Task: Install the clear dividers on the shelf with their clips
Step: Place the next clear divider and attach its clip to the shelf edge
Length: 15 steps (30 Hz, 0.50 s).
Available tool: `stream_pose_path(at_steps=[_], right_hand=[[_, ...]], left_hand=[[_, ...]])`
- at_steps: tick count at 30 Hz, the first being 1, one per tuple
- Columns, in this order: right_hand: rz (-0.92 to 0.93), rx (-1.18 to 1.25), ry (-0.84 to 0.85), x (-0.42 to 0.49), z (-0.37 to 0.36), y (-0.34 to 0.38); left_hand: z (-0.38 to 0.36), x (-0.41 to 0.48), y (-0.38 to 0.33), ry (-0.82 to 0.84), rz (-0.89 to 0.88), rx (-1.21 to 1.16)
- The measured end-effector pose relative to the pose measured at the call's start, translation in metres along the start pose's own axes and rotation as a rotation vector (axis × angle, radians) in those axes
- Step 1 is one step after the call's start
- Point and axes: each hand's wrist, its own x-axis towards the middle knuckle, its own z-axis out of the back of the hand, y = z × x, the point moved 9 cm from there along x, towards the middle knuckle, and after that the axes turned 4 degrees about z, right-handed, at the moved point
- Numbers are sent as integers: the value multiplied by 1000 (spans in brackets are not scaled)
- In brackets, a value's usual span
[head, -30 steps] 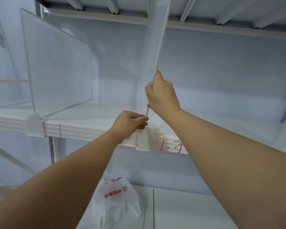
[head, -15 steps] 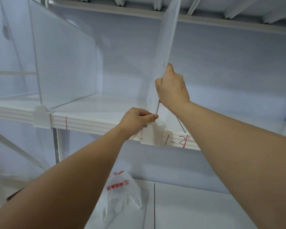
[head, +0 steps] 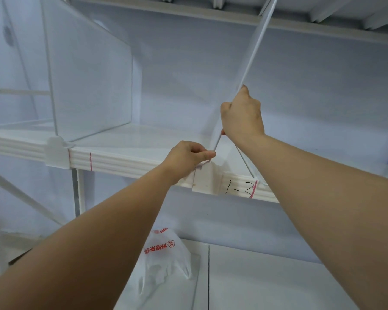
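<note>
Both hands work at the white shelf's [head: 126, 163] front edge: our right hand [head: 242, 117] curls round the front edge of a clear divider [head: 254, 54] that leans right, its lower corner just above the white clip [head: 205, 179]. Our left hand [head: 188, 157] pinches that clip's top. A second divider [head: 90, 81] stands upright in its own clip [head: 57, 154] farther left.

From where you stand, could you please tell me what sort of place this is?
Probably a shop or stockroom being fitted out: white shelving, a clear divider clipped to it, and a hand-written 1-3 mark on its edge.
</note>
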Motion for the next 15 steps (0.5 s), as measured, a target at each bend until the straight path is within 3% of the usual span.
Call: stream_pose_path(at_steps=[15], right_hand=[[-152,20,11,-3,2,-24]], left_hand=[[-6,-3,-2,-72,-77,66]])
